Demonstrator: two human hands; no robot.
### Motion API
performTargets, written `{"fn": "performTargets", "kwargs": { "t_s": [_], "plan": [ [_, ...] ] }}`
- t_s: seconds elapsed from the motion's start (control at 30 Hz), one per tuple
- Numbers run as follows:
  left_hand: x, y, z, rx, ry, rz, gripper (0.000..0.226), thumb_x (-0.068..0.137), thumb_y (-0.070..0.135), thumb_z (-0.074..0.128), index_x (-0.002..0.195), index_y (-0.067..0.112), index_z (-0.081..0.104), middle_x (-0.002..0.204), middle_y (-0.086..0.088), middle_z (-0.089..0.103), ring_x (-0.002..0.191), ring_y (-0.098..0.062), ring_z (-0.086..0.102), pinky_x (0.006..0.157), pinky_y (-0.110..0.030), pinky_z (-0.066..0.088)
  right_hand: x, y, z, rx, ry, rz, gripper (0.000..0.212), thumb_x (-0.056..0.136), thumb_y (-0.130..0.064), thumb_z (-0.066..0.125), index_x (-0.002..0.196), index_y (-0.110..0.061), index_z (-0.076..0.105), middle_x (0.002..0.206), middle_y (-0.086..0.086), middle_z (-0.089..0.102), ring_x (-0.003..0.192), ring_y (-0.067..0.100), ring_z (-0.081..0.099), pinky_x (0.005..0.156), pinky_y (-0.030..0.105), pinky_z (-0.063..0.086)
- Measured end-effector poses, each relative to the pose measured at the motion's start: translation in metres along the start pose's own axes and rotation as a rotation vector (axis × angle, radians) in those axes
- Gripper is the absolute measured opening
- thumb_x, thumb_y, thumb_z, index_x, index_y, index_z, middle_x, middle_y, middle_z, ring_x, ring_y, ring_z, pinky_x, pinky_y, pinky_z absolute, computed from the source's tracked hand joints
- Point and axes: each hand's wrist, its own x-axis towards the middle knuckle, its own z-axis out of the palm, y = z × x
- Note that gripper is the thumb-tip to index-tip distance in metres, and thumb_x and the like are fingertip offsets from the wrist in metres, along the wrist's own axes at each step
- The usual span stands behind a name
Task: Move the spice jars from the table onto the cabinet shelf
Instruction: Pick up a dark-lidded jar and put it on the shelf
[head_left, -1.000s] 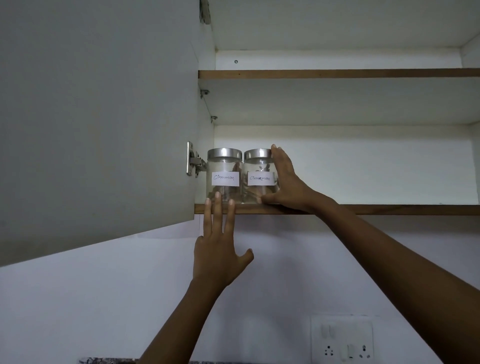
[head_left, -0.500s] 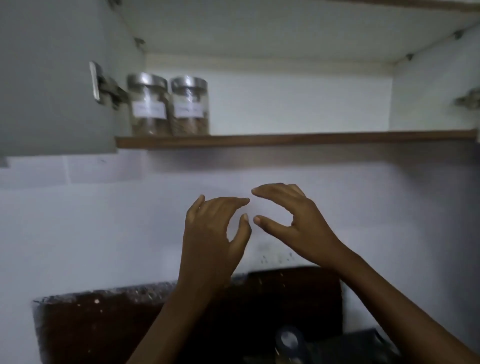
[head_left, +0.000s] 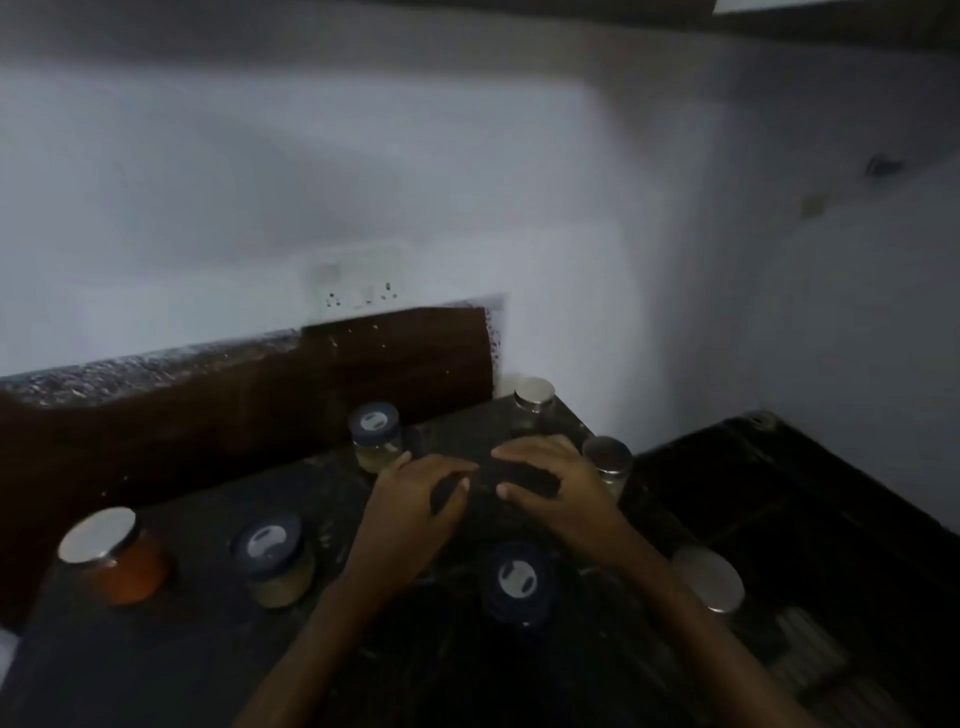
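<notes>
Nearest me, a blue-lidded jar (head_left: 514, 582) stands on the desk (head_left: 156, 665) between my wrists. Just beyond it my left hand (head_left: 415, 499) and right hand (head_left: 556, 483) hover, fingers loosely curled round nothing, probably poised to take a jar each. Farther beyond it waits a silver-lidded jar (head_left: 532, 400). The lid markings are too blurred to read.
</notes>
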Motion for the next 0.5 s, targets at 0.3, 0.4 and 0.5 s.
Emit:
{"fn": "performTargets", "kwargs": {
  "t_s": [0.3, 0.4, 0.5],
  "plan": [
    [-0.041, -0.004, 0.095, 0.076, -0.275, -0.115, 0.022, 0.084, 0.017, 0.061, 0.105, 0.022, 0.067, 0.104, 0.004, 0.067, 0.092, -0.008, 0.060, 0.086, -0.033, 0.050, -0.072, 0.109, 0.025, 0.005, -0.153, 0.283, 0.048, 0.076, -0.020, 0.072, 0.122, -0.019, 0.060, 0.133, -0.005, 0.049, 0.124, 0.011, 0.041, 0.109, 0.036, 0.032],
    [-0.056, -0.007, 0.113, 0.142, -0.333, -0.142, 0.030, 0.086, 0.021, 0.059, 0.116, 0.024, 0.062, 0.119, 0.005, 0.061, 0.107, -0.009, 0.056, 0.100, -0.034, 0.042, -0.081, 0.126, 0.036, 0.034, -0.282, 0.378, 0.073, 0.073, -0.027, 0.076, 0.137, -0.028, 0.041, 0.150, -0.006, 0.024, 0.137, 0.014, 0.021, 0.114, 0.036, 0.023],
    [-0.066, -0.010, 0.121, 0.260, -0.416, -0.175, 0.038, 0.089, 0.026, 0.053, 0.127, 0.027, 0.055, 0.134, 0.009, 0.052, 0.128, -0.009, 0.041, 0.114, -0.035, 0.018, -0.085, 0.138, 0.046, 0.054, -0.294, 0.391, 0.087, 0.066, -0.033, 0.081, 0.140, -0.031, 0.035, 0.153, -0.001, 0.017, 0.138, 0.017, 0.020, 0.115, 0.037, 0.021]
  ]
}}
